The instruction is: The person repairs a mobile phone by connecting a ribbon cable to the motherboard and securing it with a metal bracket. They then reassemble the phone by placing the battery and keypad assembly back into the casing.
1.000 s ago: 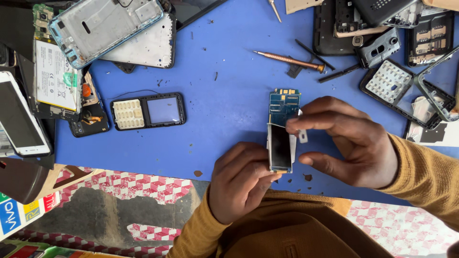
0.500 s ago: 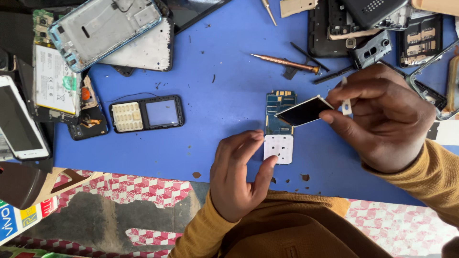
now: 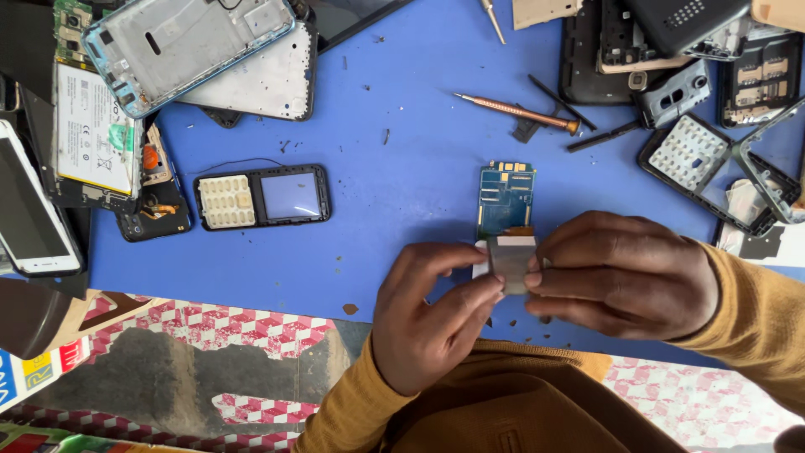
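— Which way did the board lie?

— The circuit board, flat blue rectangle, ran lengthwise away from the person on the blue mat. Left hand and right hand pinched a dull grey metal display panel over its near end.

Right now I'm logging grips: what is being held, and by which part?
Both hands, left hand and right hand, pinch the small grey display panel by its side edges.
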